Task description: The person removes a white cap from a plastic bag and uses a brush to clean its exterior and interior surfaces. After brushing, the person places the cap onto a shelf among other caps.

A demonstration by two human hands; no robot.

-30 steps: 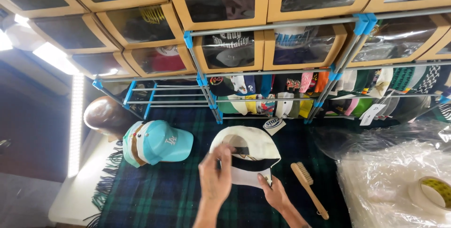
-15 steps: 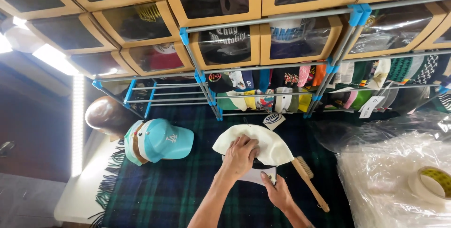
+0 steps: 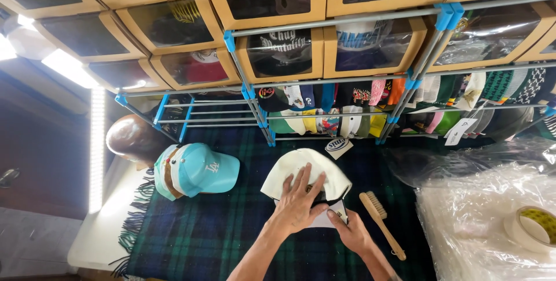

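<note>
The left hand [image 3: 298, 200] lies palm down, fingers spread, flat on the crown of a cream cap [image 3: 301, 174]; its grip is open, pressing rather than clasping. The right hand [image 3: 353, 234] comes in from below, its grip pinched shut on the cap's near edge by a white tag [image 3: 324, 218]. The cap rests on the plaid-covered surface [image 3: 231, 234], between a teal cap [image 3: 200, 170] and a wooden brush [image 3: 379, 223], its long axis running left to right, crown toward the shelves.

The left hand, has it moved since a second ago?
Yes. The left hand went from the cream cap's near edge up onto its crown, toward the shelf rack; the wooden brush beside it stayed put.
</note>
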